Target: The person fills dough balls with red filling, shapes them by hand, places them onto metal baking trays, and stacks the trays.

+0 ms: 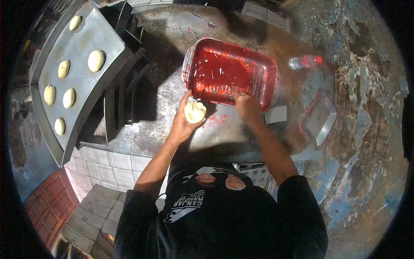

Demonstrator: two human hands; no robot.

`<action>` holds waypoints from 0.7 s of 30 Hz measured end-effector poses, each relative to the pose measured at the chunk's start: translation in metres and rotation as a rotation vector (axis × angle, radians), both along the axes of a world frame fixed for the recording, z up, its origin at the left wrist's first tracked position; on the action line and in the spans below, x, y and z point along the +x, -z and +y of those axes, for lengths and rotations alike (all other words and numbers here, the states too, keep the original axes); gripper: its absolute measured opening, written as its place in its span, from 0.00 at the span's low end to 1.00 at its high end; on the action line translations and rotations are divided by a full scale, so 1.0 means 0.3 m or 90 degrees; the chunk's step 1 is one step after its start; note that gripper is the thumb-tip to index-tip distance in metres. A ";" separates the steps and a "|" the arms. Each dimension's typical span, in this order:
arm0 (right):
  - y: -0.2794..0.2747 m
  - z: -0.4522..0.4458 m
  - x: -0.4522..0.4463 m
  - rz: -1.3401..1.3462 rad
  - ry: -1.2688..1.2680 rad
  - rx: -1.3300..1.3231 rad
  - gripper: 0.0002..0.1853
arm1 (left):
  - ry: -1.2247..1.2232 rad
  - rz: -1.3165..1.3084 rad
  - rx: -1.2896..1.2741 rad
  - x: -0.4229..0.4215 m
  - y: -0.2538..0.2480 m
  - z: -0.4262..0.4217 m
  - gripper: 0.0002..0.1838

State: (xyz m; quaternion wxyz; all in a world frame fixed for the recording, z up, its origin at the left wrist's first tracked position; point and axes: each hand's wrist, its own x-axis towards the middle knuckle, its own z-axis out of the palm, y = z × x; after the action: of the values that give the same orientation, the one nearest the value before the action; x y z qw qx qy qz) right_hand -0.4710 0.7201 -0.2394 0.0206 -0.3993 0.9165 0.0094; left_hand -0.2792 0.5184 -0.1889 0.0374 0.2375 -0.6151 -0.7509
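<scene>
A: Look at the left hand [183, 125], cupped round the dough [195, 113], fingers curled up its side!

B: And where does that put the dough?

A: Over the table [148, 140], just beside the near left corner of the dish [269, 82].

B: Across to the right hand [247, 105]! It's at the near edge of that dish, fingers bent down to the red mix [222, 71].

A: Pinching anything?

B: Can't tell; the fingertips are too hard to make out.

A: Far left, six balls [96, 61] sit well apart on a tray [81, 43].

B: And out right, a red-capped bottle [303, 62], a white card [276, 115] and a pan [319, 120]!
</scene>
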 end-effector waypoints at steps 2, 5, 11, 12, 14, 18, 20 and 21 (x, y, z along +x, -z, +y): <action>0.029 -0.029 -0.009 -0.032 -0.005 0.002 0.11 | -0.017 -0.017 -0.058 -0.004 0.041 -0.028 0.51; 0.017 -0.084 -0.036 -0.133 -0.020 0.026 0.12 | -0.058 -0.022 -0.084 0.013 0.092 -0.078 0.36; -0.079 -0.051 -0.077 -0.597 -0.026 -0.186 0.14 | -0.092 -0.049 -0.172 0.042 0.096 -0.073 0.26; -0.118 -0.044 -0.062 -0.735 0.032 -0.217 0.14 | -0.105 -0.003 -0.242 0.042 0.121 -0.058 0.27; -0.177 -0.027 0.011 -0.703 0.032 -0.227 0.13 | -0.140 -0.004 -0.194 0.038 0.144 -0.001 0.27; -0.281 0.015 0.280 -0.237 -0.096 -0.271 0.14 | -0.178 0.023 -0.255 -0.047 0.193 0.145 0.32; -0.234 0.050 0.418 -0.158 -0.086 -0.256 0.14 | -0.123 -0.093 -0.287 -0.075 0.069 0.200 0.27; -0.227 0.073 0.462 -0.088 -0.069 -0.237 0.14 | -0.075 -0.121 -0.346 -0.074 0.047 0.221 0.23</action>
State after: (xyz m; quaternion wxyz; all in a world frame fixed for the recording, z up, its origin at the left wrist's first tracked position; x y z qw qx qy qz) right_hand -0.3323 0.7420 -0.1714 0.0085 -0.4445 0.8761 -0.1864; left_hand -0.3014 0.5847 -0.2029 0.0857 0.3235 -0.7796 -0.5294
